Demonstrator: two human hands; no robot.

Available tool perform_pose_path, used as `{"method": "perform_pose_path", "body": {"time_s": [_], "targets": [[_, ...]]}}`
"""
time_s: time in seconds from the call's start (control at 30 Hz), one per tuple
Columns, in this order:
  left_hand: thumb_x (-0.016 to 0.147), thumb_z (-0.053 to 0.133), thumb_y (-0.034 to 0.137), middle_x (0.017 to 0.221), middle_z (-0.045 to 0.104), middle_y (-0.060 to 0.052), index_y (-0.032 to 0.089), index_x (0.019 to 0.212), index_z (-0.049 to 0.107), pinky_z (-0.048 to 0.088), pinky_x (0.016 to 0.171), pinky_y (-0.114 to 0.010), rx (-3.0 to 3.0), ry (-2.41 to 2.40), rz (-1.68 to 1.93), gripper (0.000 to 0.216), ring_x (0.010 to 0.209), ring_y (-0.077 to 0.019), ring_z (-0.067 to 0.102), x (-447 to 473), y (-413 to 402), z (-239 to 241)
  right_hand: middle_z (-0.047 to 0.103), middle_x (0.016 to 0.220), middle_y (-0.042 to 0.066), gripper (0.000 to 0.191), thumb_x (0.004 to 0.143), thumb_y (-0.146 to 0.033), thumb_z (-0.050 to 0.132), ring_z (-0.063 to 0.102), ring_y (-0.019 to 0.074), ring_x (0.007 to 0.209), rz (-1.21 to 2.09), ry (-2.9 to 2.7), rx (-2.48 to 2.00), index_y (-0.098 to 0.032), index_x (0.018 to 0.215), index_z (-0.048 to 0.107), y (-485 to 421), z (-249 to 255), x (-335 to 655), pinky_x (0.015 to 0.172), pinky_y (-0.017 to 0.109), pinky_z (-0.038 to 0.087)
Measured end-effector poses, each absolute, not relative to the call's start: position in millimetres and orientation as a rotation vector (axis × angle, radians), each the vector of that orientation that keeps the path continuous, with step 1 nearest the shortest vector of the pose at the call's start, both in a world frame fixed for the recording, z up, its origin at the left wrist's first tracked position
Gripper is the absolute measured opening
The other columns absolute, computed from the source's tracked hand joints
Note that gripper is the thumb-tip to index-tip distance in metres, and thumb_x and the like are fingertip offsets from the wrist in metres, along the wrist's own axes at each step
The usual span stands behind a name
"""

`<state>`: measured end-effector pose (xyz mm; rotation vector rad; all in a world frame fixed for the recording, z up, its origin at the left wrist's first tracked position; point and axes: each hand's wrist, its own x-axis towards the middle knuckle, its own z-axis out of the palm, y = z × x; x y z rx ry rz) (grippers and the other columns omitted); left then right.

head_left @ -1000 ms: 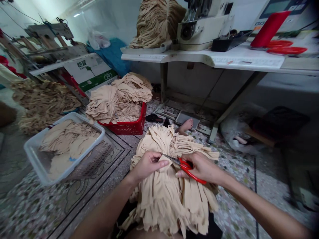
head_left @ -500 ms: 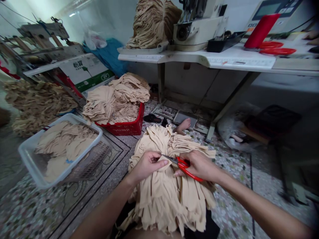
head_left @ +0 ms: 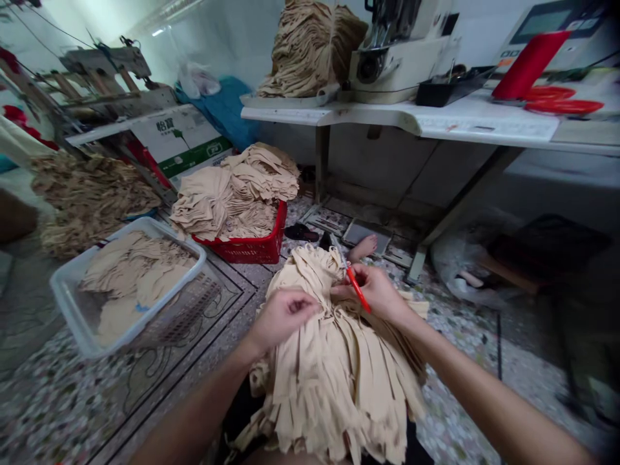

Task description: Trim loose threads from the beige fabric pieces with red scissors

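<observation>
Leftward of scissors [head_left: 357,290] and fabric pile [head_left: 334,368] sit red basket [head_left: 252,248], clear tub [head_left: 68,310].

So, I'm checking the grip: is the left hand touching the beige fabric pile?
Touching. The head view shows the left hand pinching a piece of the beige fabric pile.

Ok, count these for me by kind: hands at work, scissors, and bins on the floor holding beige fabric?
Hands: 2, left hand pinching the lap pile, right hand holding the scissors
Scissors: 1, red-handled
Floor bins with fabric: 2, red basket and clear tub
Total: 5
</observation>
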<state>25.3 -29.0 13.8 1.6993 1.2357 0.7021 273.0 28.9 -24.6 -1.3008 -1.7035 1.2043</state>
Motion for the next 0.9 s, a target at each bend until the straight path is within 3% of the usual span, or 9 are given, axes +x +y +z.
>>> {"method": "perform_pose_path", "body": {"time_s": [0.13,0.3,0.43,0.53,0.67,0.77,0.9], "targets": [[0.087,0.068,0.02,0.098,0.067,-0.007,0.016,0.103,0.071,0.048,0.082,-0.03,1.991,1.519,0.79,0.017,0.09,-0.0203,0.063,8,2,-9,0.061,0.066,-0.002,0.036,0.074,-0.048,0.08,0.052,0.0153,0.059,1.166,-1.823,-1.256,-0.019,0.073,0.06,34,-29,240,0.054,0.023,0.034],[0.082,0.068,0.015,0.083,0.062,-0.002,0.017,0.084,0.065,0.044,0.071,-0.026,1.966,1.472,0.703,0.004,0.076,-0.0166,0.058,2,11,-32,0.058,0.06,-0.002,0.018,0.078,-0.03,0.071,0.047,0.0144,0.055,0.757,-2.105,-1.373,-0.021,0.073,0.057,36,-29,217,0.054,0.026,0.025],[0.088,0.068,0.026,0.086,0.063,-0.003,0.015,0.087,0.063,0.046,0.075,-0.025,1.69,1.34,0.865,0.012,0.08,-0.0158,0.059,-6,2,-30,0.059,0.06,0.001,0.011,0.079,-0.026,0.064,0.047,0.0153,0.054,0.603,-2.078,-1.511,-0.021,0.072,0.057,47,-31,221,0.055,0.028,0.023],[0.087,0.072,0.034,0.089,0.064,-0.003,0.014,0.091,0.062,0.046,0.079,-0.025,1.5,1.208,0.833,0.023,0.083,-0.015,0.059,-16,-4,-20,0.061,0.061,0.001,0.014,0.076,-0.031,0.067,0.049,0.0156,0.055,0.675,-1.945,-1.598,-0.02,0.072,0.058,62,-36,234,0.055,0.027,0.027],[0.083,0.078,0.037,0.084,0.062,-0.002,0.013,0.098,0.064,0.043,0.073,-0.023,1.373,1.034,0.541,0.032,0.076,-0.0124,0.056,-18,-7,-11,0.059,0.059,0.001,0.031,0.076,-0.047,0.071,0.051,0.0164,0.056,0.756,-1.826,-1.646,-0.02,0.07,0.058,75,-45,251,0.053,0.026,0.031],[0.08,0.079,0.036,0.076,0.059,0.001,0.011,0.101,0.067,0.038,0.067,-0.022,1.356,1.032,0.426,0.034,0.069,-0.0111,0.051,-9,-3,-13,0.056,0.057,-0.002,0.046,0.072,-0.062,0.075,0.049,0.0149,0.052,1.027,-1.624,-1.483,-0.021,0.071,0.053,69,-45,254,0.05,0.025,0.034],[0.079,0.079,0.035,0.067,0.053,0.004,0.011,0.092,0.068,0.032,0.06,-0.022,1.336,1.103,0.507,0.029,0.061,-0.0093,0.044,4,1,-16,0.052,0.053,-0.005,0.054,0.07,-0.066,0.08,0.043,0.0125,0.047,1.345,-1.392,-1.276,-0.022,0.073,0.049,48,-26,254,0.044,0.024,0.031]]}}
